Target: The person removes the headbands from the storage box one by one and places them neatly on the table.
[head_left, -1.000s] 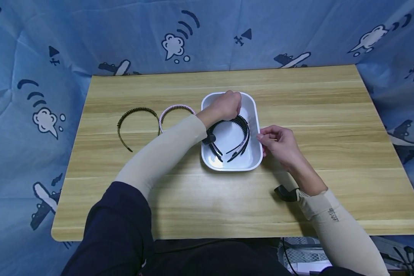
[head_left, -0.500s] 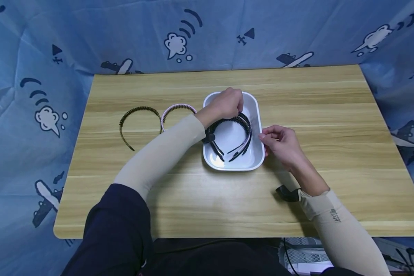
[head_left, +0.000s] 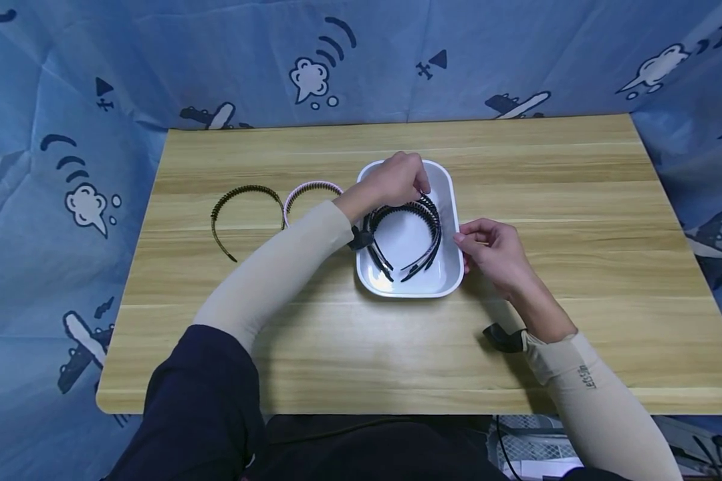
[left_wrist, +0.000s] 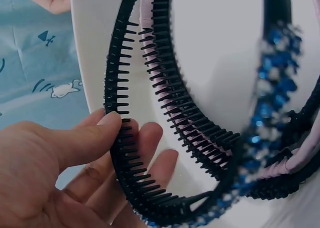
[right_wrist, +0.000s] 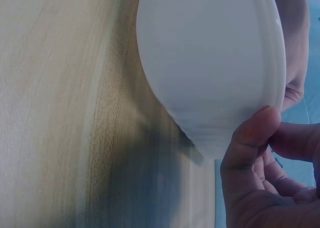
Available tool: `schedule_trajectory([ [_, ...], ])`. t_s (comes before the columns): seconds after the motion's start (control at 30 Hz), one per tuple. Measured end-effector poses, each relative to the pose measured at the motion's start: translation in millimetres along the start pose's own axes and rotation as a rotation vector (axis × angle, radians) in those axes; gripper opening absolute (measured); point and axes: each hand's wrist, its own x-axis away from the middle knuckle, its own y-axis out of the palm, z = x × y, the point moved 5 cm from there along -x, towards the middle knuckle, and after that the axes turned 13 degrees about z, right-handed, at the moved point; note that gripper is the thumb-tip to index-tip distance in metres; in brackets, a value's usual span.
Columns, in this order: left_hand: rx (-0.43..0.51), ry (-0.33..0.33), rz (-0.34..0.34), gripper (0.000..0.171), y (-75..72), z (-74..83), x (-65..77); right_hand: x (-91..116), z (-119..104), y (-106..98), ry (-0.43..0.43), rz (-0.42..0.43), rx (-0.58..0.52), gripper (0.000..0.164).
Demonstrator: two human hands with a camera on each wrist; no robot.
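Note:
My left hand [head_left: 397, 180] is over a white tray [head_left: 409, 294], pinching a black toothed headband [left_wrist: 118, 67] with blue and white beads [left_wrist: 277, 67] between thumb and fingers. Behind it in the left wrist view, other headbands lie bunched in the tray, one wrapped in pink fabric [left_wrist: 147, 10]. From above, the dark headbands [head_left: 436, 230] overlap in one ring, and my left hand hides their upper left part. At the tray's right side, my right hand [head_left: 490, 250] pinches the rim with thumb and fingers; the right wrist view shows the tray's outer wall [right_wrist: 215, 47].
Left of the tray, a golden-brown toothed headband [head_left: 247, 190] lies on the wooden table [head_left: 337, 361]. A pink-edged headband [head_left: 315, 183] beside it is partly covered by my left forearm. A blue printed curtain [head_left: 228, 60] hangs around the table.
The head view has shifted slightly. In the tray, the lower right ends of the headbands have moved closer together. My right hand keeps its hold on the rim.

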Motion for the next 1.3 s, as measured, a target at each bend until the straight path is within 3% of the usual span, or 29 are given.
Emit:
schedule_trajectory([
  [0.23,0.047,0.044,0.03,0.026,-4.8,-2.0,2.9,0,0,1,-0.006,-0.003,0.001,0.019],
  [0.5,0.11,0.032,0.076,0.025,-13.9,-7.6,8.4,-1,0,0,-0.008,-0.006,0.002,0.02],
  [0.83,0.177,-0.017,0.128,0.023,-30.2,-15.5,18.4,-1,-1,0,-0.026,-0.002,0.009,0.015],
  [1.07,0.235,-0.092,0.139,0.023,-39.1,-23.3,24.9,-1,0,0,-0.018,-0.005,0.002,0.014],
  [1.3,0.275,-0.111,0.159,0.023,-48.8,-32.1,32.0,-1,0,1,-0.014,-0.006,0.013,0.016],
])
